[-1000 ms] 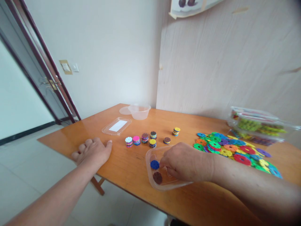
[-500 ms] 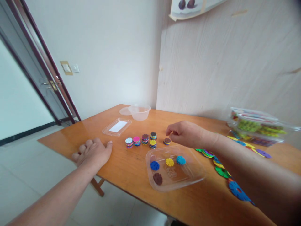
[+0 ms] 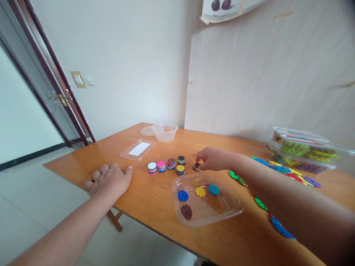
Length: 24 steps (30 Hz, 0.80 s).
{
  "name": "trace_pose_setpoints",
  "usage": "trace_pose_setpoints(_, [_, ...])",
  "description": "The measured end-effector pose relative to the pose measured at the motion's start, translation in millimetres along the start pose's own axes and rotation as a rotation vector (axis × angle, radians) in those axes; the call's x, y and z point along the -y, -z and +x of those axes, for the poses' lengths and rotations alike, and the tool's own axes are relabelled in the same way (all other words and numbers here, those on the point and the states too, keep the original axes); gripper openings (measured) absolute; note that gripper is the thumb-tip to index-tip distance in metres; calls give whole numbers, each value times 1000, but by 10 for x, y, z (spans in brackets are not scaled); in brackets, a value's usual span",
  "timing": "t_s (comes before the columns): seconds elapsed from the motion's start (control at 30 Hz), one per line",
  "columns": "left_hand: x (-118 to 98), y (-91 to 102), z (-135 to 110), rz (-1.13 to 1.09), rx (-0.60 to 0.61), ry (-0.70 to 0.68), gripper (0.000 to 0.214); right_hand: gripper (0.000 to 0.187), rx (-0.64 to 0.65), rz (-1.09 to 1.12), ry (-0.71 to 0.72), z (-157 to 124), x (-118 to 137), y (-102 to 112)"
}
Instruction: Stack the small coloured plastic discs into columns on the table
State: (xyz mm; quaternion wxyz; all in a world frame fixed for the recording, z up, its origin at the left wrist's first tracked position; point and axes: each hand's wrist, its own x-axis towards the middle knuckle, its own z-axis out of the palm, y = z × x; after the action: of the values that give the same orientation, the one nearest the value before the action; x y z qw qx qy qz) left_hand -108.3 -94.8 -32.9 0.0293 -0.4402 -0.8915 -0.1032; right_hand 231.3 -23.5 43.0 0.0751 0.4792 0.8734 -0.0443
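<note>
My left hand point(image 3: 108, 180) rests on the table's front-left edge, thumb apart and the fingers loosely bent, with nothing in it. My right hand point(image 3: 212, 159) reaches over from the right, thumb and fingertips pinched round a short stack of notched plastic discs point(image 3: 196, 166) with a brown one on top. To its left stand taller disc stacks: one topped yellow point(image 3: 180, 169), one black point(image 3: 181, 160), one brown point(image 3: 171, 163), one pink point(image 3: 161, 166) and one pale blue point(image 3: 152, 167). In front, a clear plastic tray point(image 3: 205, 221) holds several loose discs, blue, yellow, teal and brown.
Large coloured discs point(image 3: 281, 226) lie under and beside my right forearm. Clear boxes of green and yellow pieces point(image 3: 302, 147) stand at the right. A translucent bowl point(image 3: 165, 133) and a clear lid with a white label point(image 3: 138, 149) sit on the wooden table point(image 3: 91, 157).
My right hand has lowered slightly, and its fingertips have come onto the short brown-topped stack. My left hand stays where it was.
</note>
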Motion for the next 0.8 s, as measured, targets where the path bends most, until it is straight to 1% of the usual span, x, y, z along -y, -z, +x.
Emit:
trace_pose_setpoints(0.2, [9,-12,19,-6,-7,-9,75,35,-20,25,20,8,-35,3])
trace_pose_setpoints(0.33, [6,-1,3,-11,-15,-13,73,34,-81,124,13,-139,22,96])
trace_pose_setpoints(0.4, [0,6,-8,-10,-18,-15,73,32,-82,193,86,-283,118,165])
trace_pose_setpoints(0.47, [-4,11,-15,-4,-13,-14,73,29,-32,261,199,-439,245,218])
trace_pose_setpoints(0.5, [-6,13,-17,-1,-7,-13,74,28,0,275,249,-510,314,231])
trace_pose_setpoints(0.57, [-6,13,-15,1,3,-13,74,26,26,281,330,-623,450,228])
trace_pose_setpoints(0.67, [-2,3,-4,-2,0,-16,75,23,96,284,452,-699,624,167])
trace_pose_setpoints(0.8, [9,-20,15,2,-12,-11,76,18,128,271,509,-692,736,86])
